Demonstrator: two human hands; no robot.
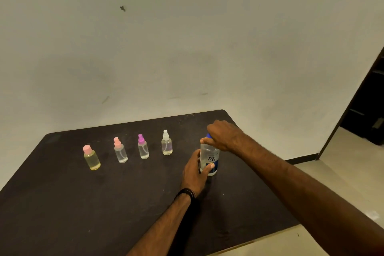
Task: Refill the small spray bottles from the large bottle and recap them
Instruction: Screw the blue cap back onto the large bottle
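Note:
The large clear bottle (210,157) with a blue label stands upright on the dark table (83,203), right of centre. My left hand (196,172) wraps its lower body. My right hand (223,136) is closed over its blue cap (208,135), mostly hiding it. To the left stands a row of small bottles, all capped: one with a white sprayer (166,143), one with a purple sprayer (143,147), one with a pink sprayer (120,150), and a yellowish bottle with a flat pink cap (91,158).
The table's back edge meets a pale wall (187,48). Its right edge drops to a light floor (342,172). A dark doorway (367,106) opens at the far right.

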